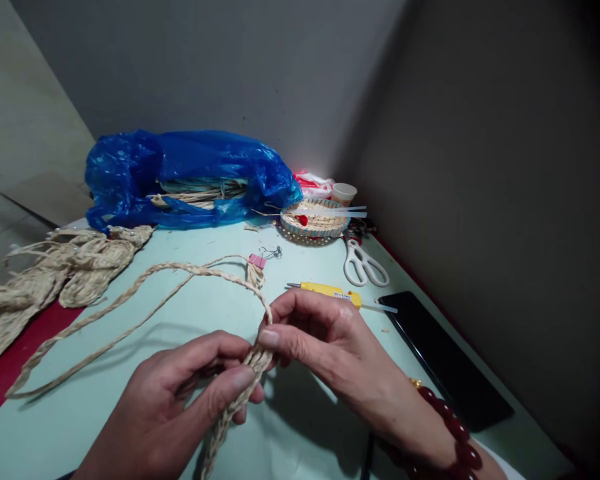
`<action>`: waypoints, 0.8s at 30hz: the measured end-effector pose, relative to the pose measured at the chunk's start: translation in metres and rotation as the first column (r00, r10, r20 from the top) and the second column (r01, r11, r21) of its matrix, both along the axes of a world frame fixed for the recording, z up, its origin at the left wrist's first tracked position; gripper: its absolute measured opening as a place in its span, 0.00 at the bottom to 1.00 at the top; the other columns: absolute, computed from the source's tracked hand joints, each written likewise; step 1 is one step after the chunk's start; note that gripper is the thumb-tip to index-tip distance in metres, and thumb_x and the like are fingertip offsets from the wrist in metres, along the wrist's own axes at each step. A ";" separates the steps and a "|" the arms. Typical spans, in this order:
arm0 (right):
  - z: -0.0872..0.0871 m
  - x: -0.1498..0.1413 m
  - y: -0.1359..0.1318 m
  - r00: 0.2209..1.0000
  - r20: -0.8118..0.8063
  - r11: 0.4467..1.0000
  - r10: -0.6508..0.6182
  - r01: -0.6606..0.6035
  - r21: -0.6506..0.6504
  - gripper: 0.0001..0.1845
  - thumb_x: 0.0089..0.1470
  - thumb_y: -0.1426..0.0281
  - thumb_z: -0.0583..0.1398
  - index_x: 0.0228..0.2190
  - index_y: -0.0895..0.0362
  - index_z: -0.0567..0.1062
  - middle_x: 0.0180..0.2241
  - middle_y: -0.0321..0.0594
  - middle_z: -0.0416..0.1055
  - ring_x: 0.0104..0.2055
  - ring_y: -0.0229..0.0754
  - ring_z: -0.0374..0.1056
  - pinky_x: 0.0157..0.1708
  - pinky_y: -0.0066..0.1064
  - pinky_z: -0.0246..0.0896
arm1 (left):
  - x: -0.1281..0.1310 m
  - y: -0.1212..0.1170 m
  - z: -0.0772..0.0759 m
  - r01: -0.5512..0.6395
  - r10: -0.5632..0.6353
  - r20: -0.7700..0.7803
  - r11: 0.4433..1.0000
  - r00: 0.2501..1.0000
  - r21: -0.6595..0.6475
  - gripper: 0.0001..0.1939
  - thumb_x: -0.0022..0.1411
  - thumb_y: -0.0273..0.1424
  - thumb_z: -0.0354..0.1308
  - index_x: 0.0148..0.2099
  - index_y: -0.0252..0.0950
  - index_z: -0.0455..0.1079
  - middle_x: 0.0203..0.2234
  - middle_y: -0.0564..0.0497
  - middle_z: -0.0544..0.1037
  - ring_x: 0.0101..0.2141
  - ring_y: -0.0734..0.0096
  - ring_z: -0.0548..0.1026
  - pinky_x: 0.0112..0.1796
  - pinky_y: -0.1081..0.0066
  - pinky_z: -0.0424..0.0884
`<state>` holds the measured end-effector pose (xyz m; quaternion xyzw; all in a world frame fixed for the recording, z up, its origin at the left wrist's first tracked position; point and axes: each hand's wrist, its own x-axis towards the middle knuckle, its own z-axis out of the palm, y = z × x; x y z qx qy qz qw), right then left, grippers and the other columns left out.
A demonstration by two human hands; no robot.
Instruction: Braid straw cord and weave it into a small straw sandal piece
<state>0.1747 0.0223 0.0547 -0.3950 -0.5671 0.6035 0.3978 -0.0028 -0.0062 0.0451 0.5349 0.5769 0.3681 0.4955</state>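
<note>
A braided straw strip [221, 433] runs up from the bottom edge between my hands. My left hand [180, 393] is closed on it, thumb on top and fingers beneath. Just above, my right hand [325, 347] pinches the strip's upper end between thumb and fingers. From that end a twisted straw cord [145, 280] loops far out to the left over the table and comes back to a pink binder clip [257, 261], which grips a small bundle of straw. Behind my right hand lies a yellow-handled tool [325, 291] with a thin metal tip.
A blue plastic bag [195, 153] holding straw bundles stands at the back. Woven straw pieces [80, 267] lie at left. A round woven basket [315, 227], a paper cup [344, 193], white-handled scissors [364, 263] and a black flat device [445, 360] sit toward the right, beside the wall.
</note>
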 end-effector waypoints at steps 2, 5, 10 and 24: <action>0.001 0.000 0.000 0.999 -0.042 1.000 0.024 -0.025 -0.017 0.11 0.57 0.63 0.66 0.30 0.57 0.74 0.26 0.32 0.71 0.30 0.36 0.66 0.31 0.27 0.61 | 0.000 -0.001 0.001 -0.029 0.029 0.007 1.000 1.000 0.004 0.06 0.52 0.40 0.65 0.30 0.46 0.80 0.19 0.58 0.81 0.21 0.73 0.76 0.26 0.81 0.72; 0.003 0.002 0.001 0.995 -0.075 0.996 0.073 -0.076 -0.035 0.10 0.59 0.63 0.65 0.33 0.57 0.75 0.29 0.34 0.73 0.32 0.36 0.68 0.36 0.28 0.63 | -0.001 -0.002 0.000 -0.055 0.056 0.064 0.998 0.996 -0.008 0.06 0.50 0.39 0.66 0.30 0.46 0.81 0.18 0.57 0.80 0.19 0.74 0.74 0.24 0.80 0.71; 0.005 0.005 0.005 0.977 -0.174 0.989 0.120 -0.132 -0.060 0.08 0.54 0.67 0.69 0.34 0.57 0.77 0.32 0.34 0.74 0.35 0.34 0.69 0.37 0.23 0.64 | -0.003 -0.001 0.003 -0.027 0.051 0.223 0.994 0.973 -0.109 0.08 0.47 0.40 0.70 0.27 0.43 0.80 0.17 0.55 0.80 0.18 0.75 0.73 0.23 0.80 0.69; -0.007 -0.005 0.002 0.980 -0.196 0.995 0.034 -0.015 0.096 0.06 0.51 0.69 0.71 0.30 0.56 0.78 0.30 0.35 0.77 0.34 0.37 0.71 0.38 0.29 0.66 | -0.011 0.002 0.002 0.126 -0.003 0.418 0.955 0.909 -0.267 0.08 0.50 0.40 0.72 0.31 0.43 0.82 0.19 0.53 0.82 0.22 0.74 0.76 0.25 0.78 0.72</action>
